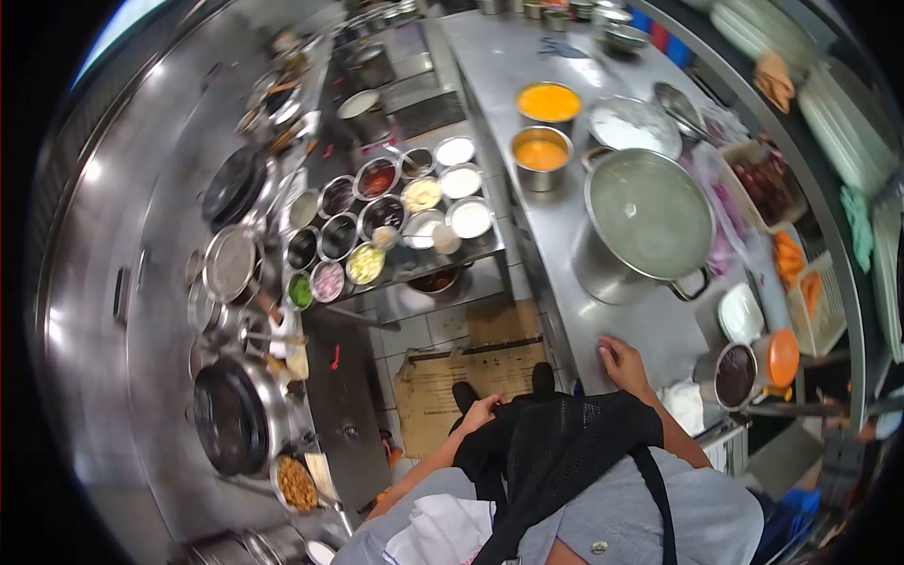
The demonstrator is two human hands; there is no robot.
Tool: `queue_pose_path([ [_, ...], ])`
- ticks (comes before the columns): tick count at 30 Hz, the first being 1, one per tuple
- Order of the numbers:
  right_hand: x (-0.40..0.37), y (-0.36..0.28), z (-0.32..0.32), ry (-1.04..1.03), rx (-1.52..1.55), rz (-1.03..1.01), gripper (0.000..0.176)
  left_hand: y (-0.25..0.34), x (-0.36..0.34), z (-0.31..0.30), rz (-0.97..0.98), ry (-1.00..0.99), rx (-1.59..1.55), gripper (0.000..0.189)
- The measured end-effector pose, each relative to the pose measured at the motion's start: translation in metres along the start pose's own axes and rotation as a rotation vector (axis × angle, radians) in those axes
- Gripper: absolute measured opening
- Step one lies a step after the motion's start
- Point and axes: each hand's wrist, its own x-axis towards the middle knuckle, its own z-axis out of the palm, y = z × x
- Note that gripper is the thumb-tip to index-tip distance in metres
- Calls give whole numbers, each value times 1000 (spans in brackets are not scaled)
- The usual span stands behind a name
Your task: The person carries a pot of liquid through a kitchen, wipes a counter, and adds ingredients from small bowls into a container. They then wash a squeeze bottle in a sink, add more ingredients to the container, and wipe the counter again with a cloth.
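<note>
My left hand [479, 412] is held low in front of me, its fingers curled against the edge of my black apron [565, 433]. Whatever lies inside those fingers is hidden. On the right, my right hand [623, 363] rests on the steel counter [565, 273] near its edge, fingers loosely bent and nothing in them. Beyond it stands a large steel stockpot [650, 217] of cloudy pale liquid. Two steel containers of orange liquid, one nearer [541, 151] and one farther [549, 102], stand behind the pot, beside a basin of white contents [634, 129].
Leftward, a stand holds several ingredient tubs, including chopped green herbs [299, 290] and pale yellow pieces [365, 264]. Black woks [231, 414] line the far left. Flattened cardboard [428, 405] covers the floor. A dark sauce container [734, 375] and orange-lidded tub [782, 358] sit at right.
</note>
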Motion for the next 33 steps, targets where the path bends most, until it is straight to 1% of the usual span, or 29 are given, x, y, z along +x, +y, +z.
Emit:
queue_pose_path([
  [1,9,-6,6,-110,4,39,26,-5,-6,2,-83,14,-9,39],
  [2,18,-9,15,-133,8,8,26,-10,-12,2,-84,51,-21,39],
  [3,28,-13,25,-203,39,-2,27,-9,-20,-1,-78,96,-7,39],
  [4,35,-22,35,-274,68,-8,28,-21,-27,-3,-76,139,8,39],
  [5,42,-32,47,-297,70,-31,28,-55,-27,-2,-53,137,-110,39],
  [6,49,-49,58,-340,84,-57,29,-67,-35,-3,-56,166,-125,39],
  [8,59,-73,78,-407,84,-110,30,-87,-50,-7,-138,336,-274,41],
  [9,63,-85,89,-502,45,-102,30,-101,-58,-12,-135,367,-295,41],
  [10,64,-96,103,-597,5,-93,31,-118,-68,-18,-119,464,-309,41],
  [11,65,-95,119,-658,-3,-136,33,-137,-81,-26,-107,559,-318,41],
  [12,63,-94,132,-681,-7,-158,33,-160,-96,-30,-111,587,-331,41],
  [14,61,-93,156,-867,-400,-276,38,-208,-122,-37,-227,720,-393,41],
  [15,57,-94,169,-927,-466,-270,42,-228,-138,-44,-238,754,-415,41],
  [16,53,-105,178,-963,-475,-299,42,-247,-158,-43,-331,784,-524,40],
  [17,45,-114,186,-985,-421,-287,42,-266,-178,-38,-427,811,-637,41],
  [18,36,-123,198,-1009,-364,-270,43,-283,-196,-31,-454,841,-663,41],
  [20,30,-118,226,-1075,-369,-316,38,-316,-238,-24,-537,828,-672,43],
  [21,22,-149,226,-1083,-419,-328,38,-335,-255,-17,-576,853,-662,44],
  [22,17,-164,232,-1081,-436,-241,41,-338,-270,-14,-619,868,-760,43],
  [23,11,-178,238,-1057,-443,-278,40,-341,-284,-12,-650,889,-829,43],
  [24,7,-187,239,-1018,-460,-304,39,-345,-290,-6,-672,894,-897,43],
  [25,6,-188,244,-993,-466,-267,39,-353,-295,2,-668,853,-880,43],
  [27,10,-187,253,-993,-382,-364,39,-370,-300,10,-654,869,-1020,47],
  [28,11,-192,253,-964,-395,-335,39,-349,-304,5,-674,829,-975,50],
  [29,14,-200,254,-963,-432,-338,39,-333,-310,0,-673,836,-1160,50],
  [31,23,-212,249,-940,-480,-329,38,-385,-285,21,-599,836,-1159,51],
  [33,35,-220,245,-883,-449,-267,38,-371,-271,11,-539,833,-1136,50],
])
